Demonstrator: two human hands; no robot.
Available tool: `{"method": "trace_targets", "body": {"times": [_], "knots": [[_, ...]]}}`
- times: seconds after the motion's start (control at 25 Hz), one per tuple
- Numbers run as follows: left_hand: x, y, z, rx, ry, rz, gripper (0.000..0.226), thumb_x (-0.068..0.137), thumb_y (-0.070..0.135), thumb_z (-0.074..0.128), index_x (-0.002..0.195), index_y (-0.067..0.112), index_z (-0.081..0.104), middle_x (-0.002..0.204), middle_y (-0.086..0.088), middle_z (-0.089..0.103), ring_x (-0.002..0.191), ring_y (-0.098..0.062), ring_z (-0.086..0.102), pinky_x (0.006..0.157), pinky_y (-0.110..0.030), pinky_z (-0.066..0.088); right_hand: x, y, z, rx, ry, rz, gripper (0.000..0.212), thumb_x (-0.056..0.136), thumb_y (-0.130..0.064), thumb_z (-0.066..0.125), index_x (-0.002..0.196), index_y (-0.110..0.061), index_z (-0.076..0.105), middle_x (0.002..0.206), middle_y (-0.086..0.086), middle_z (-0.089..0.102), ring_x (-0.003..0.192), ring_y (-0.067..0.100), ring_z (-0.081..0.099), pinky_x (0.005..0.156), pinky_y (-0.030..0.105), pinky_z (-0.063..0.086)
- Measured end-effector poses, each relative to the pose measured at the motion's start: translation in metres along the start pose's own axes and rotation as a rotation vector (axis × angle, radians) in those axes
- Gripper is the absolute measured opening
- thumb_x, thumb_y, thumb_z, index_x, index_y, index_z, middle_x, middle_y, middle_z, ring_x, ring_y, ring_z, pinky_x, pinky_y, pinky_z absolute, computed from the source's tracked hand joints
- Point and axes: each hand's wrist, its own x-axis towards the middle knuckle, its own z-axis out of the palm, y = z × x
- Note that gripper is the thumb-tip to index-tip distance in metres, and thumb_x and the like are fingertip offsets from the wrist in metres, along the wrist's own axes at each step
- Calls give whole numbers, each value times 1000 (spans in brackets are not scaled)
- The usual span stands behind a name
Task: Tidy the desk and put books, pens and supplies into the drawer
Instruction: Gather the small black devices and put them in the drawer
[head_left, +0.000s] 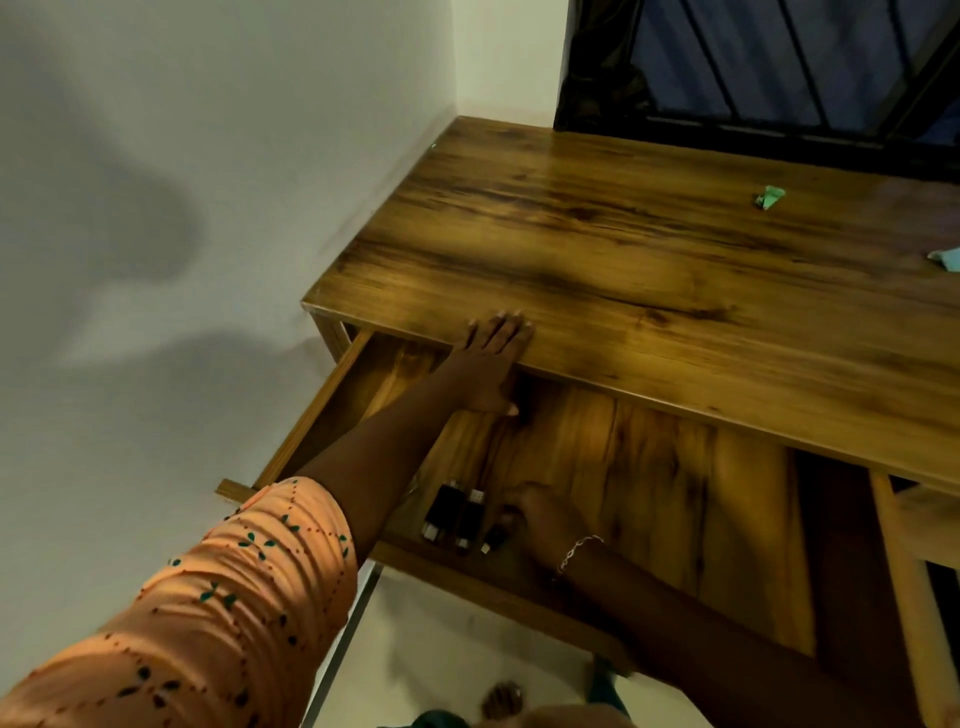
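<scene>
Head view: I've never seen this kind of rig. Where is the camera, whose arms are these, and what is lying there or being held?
There is no machine here. A person wears one camera on the head, looking down at their own arms. The left hand lies flat on the front edge of the wooden desk. The right hand, wearing a bracelet, reaches into the open drawer next to a few small dark items. Blur hides whether it grips one. Two green scraps lie on the desk.
</scene>
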Motion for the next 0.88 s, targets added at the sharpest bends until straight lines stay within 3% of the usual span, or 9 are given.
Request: {"method": "trace_targets", "body": {"times": [0.12, 0.24, 0.32, 0.36, 0.44, 0.52, 0.6, 0.76, 0.88], "knots": [[-30, 11, 4, -239, 86, 20, 92, 85, 58, 50, 148, 13, 1, 157, -10, -8, 145, -22, -10, 117, -39, -2, -34, 4, -22, 43, 130, -21, 35, 95, -33, 39, 117, -15, 61, 124, 5, 57, 113, 21, 54, 95, 29, 41], [-83, 42, 23, -360, 173, 52, 97, 76, 80, 18, 148, 16, 6, 153, 3, -10, 141, -12, -14, 115, -30, -7, -78, 4, -19, -225, 168, -131, 80, 84, -71, 9, 123, -18, 55, 129, 2, 55, 114, 19, 56, 97, 29, 44], [-118, 69, 44, -332, 160, 35, 104, 67, 82, -6, 148, 18, 4, 148, 8, -16, 138, -9, -21, 112, -27, -15, -100, 6, -7, -299, 220, -166, 75, 88, -67, 4, 118, -19, 55, 117, 3, 64, 102, 19, 65, 88, 28, 50], [-131, 82, 55, -329, 159, 21, 100, 69, 78, -8, 147, 18, 6, 149, 6, -14, 139, -11, -21, 115, -29, -13, -108, 8, 0, -278, 262, -166, 70, 91, -64, 8, 117, -18, 55, 114, 4, 66, 100, 20, 66, 91, 28, 47], [-147, 98, 75, -242, 237, 47, 86, 84, 71, 0, 146, 15, 19, 154, -4, 8, 144, -20, -6, 119, -40, 5, -112, 12, 7, -297, 382, -208, 66, 93, -59, 18, 117, -14, 59, 116, 8, 66, 109, 23, 57, 101, 33, 34], [-149, 99, 87, -155, 312, 69, 71, 93, 61, 11, 140, 12, 32, 150, -10, 31, 143, -23, 12, 113, -43, 15, -112, 13, 8, -380, 478, -275, 64, 92, -57, 27, 120, -10, 59, 121, 11, 63, 118, 24, 51, 105, 39, 37], [-146, 96, 90, -132, 372, 82, 65, 95, 57, 15, 136, 12, 36, 147, -11, 37, 141, -21, 18, 112, -43, 15, -111, 11, 5, -422, 477, -294, 65, 92, -57, 28, 122, -8, 56, 124, 12, 61, 120, 25, 54, 102, 42, 45], [-131, 94, 86, -95, 443, 90, 64, 95, 57, 16, 133, 11, 41, 144, -12, 43, 139, -22, 23, 113, -43, 14, -97, 18, -2, -490, 515, -275, 66, 93, -58, 16, 128, -8, 43, 126, 11, 60, 124, 23, 47, 111, 37, 29], [-109, 90, 80, -107, 466, 83, 65, 95, 56, 16, 132, 10, 45, 142, -12, 45, 138, -22, 27, 112, -45, 18, -82, 25, -17, -515, 555, -234, 70, 92, -58, 12, 126, -10, 52, 123, 9, 62, 119, 22, 53, 110, 35, 29]]}}
